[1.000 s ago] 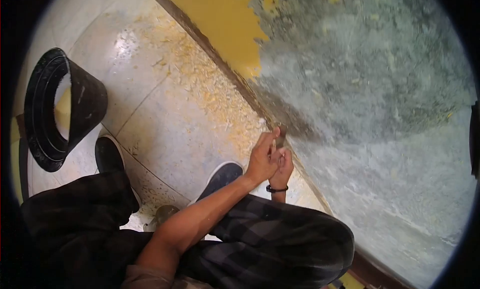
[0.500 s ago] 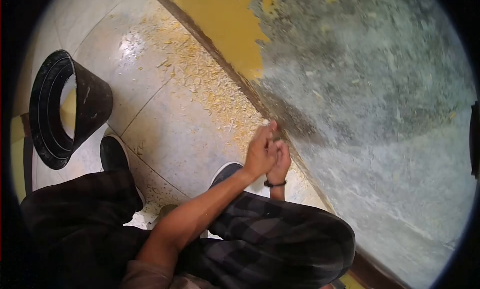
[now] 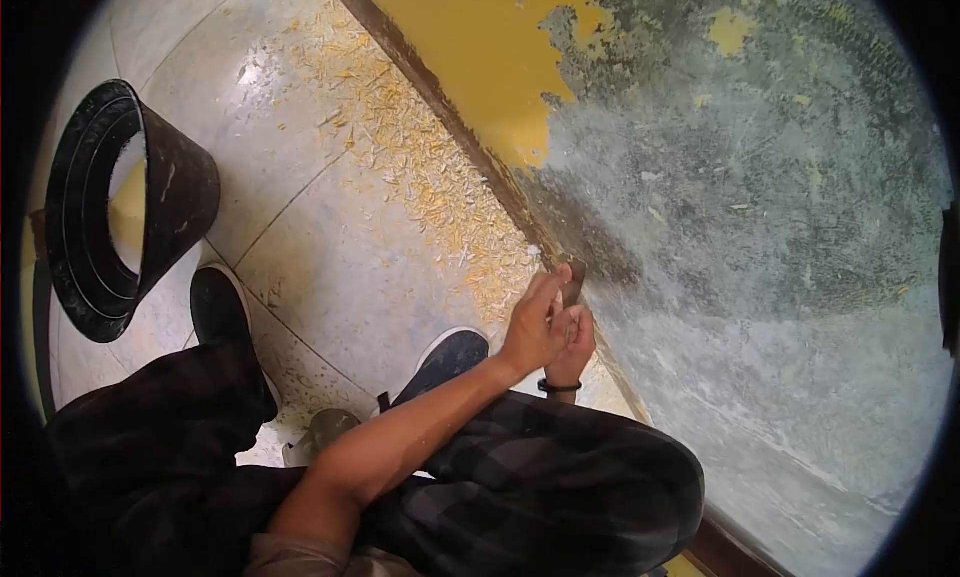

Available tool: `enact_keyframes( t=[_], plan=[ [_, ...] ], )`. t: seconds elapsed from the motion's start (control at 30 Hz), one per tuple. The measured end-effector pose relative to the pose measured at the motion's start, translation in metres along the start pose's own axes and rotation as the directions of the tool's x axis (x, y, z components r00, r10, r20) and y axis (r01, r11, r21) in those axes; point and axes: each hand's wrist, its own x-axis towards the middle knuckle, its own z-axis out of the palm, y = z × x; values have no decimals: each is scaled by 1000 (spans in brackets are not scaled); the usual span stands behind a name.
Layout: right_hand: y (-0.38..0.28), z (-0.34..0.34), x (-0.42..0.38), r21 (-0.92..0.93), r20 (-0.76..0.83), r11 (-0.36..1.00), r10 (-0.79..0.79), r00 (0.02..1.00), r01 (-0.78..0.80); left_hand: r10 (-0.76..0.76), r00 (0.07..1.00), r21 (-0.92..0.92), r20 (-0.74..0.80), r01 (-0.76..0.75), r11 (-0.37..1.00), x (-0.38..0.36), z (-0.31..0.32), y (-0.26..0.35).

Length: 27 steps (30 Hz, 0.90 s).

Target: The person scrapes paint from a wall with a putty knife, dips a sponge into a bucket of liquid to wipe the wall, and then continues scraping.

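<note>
Low at the wall's foot, my left hand point(image 3: 534, 327) and my right hand point(image 3: 572, 345) are close together, fingers curled around a scraper. Only the scraper's dark flat blade point(image 3: 573, 281) shows, against the base of the wall; its handle is hidden in my fingers. A dark band circles my right wrist. The wall point(image 3: 720, 247) is mostly bare grey, with yellow paint point(image 3: 490, 67) left at the upper part of the view. Yellow and white paint flakes point(image 3: 440, 197) lie along the floor beside the wall.
A black bucket point(image 3: 180, 187) lies tipped on the tiled floor point(image 3: 300, 247) at the left, something pale inside it. My dark shoes point(image 3: 222, 307) rest on the tiles. A small greyish object point(image 3: 330, 429), partly hidden, sits between my legs. A brown strip edges the wall's foot.
The view has shifted slightly. Both hands stay together at the wall's foot, and the scraper blade now shows more plainly beyond the fingers.
</note>
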Motion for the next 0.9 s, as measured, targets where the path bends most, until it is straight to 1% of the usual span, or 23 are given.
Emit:
enact_keyframes(
  t=[0.03, 0.07, 0.13, 0.2, 0.27, 0.33, 0.4, 0.43, 0.5, 0.53, 0.57, 0.6, 0.63, 0.67, 0.7, 0.73, 0.8, 0.83, 0.87, 0.9],
  plan=[
    [-8, 11, 2, 89, -13, 995, -42, 999, 43, 67, 998, -41, -12, -67, 997, 4, -4, 4],
    [-7, 16, -1, 81, -10, 996, -32, 999, 33, 55, 998, -46, -15, -56, 997, 4, -5, 0],
    [-8, 21, -9, 159, -100, 987, 30, 995, -14, 122, 992, 22, -16, -121, 992, 1, -6, -3],
    [-6, 23, 0, 162, -71, 987, 8, 997, 4, 189, 982, 63, 6, -189, 980, 9, -11, -1],
    [-9, 22, 1, 108, -53, 994, 18, 998, -12, 97, 995, 17, -15, -97, 995, 8, -8, 1],
    [0, 15, -6, 108, -47, 994, 36, 998, -30, 47, 999, -19, -1, -47, 999, 0, -3, -8],
    [13, 21, -4, 239, -65, 970, -21, 998, 36, 192, 980, 9, -48, -192, 981, 4, -7, -12],
    [11, 26, -4, 244, -64, 970, 14, 998, 3, 209, 977, 25, -51, -208, 978, 9, -11, -10],
    [12, 28, 3, 239, -54, 971, 2, 999, 11, 89, 996, -35, 29, -88, 996, 5, -12, -8],
    [10, 23, -1, 209, -56, 978, 7, 998, 5, 78, 996, -38, 44, -77, 996, 2, -9, -9],
    [4, 21, -2, 180, -29, 983, -29, 999, 34, 102, 995, -17, 6, -102, 995, 3, -5, -11],
    [5, 17, -4, 172, -29, 985, -26, 999, 30, 128, 991, 5, -36, -128, 992, 3, -2, -12],
    [5, 14, -6, 168, -26, 985, -41, 999, 45, 127, 991, 3, -40, -127, 992, -1, -2, -13],
    [6, 16, -4, 173, -18, 983, -66, 998, 68, 139, 990, 24, -4, -139, 990, -4, -4, -13],
    [17, 14, -5, 168, -33, 984, -53, 998, 58, 158, 987, 49, 28, -159, 986, 1, -8, -14],
    [8, 17, 1, 173, -25, 983, -58, 998, 62, 164, 986, 55, 21, -165, 985, 6, -10, -7],
    [-4, 11, 0, 61, -40, 998, 37, 999, -34, 28, 999, -101, 23, -25, 995, 3, -1, 0],
    [-2, 10, -1, 120, -22, 993, 17, 1000, -15, 56, 998, 10, 10, -56, 998, 1, 0, -4],
    [4, 5, -3, 106, -27, 994, 29, 999, -26, 41, 999, -2, 14, -41, 999, -1, 2, -9],
    [11, 3, -7, 127, -15, 992, 23, 1000, -21, 66, 998, 0, -1, -66, 998, -3, 1, -11]
  ],
)
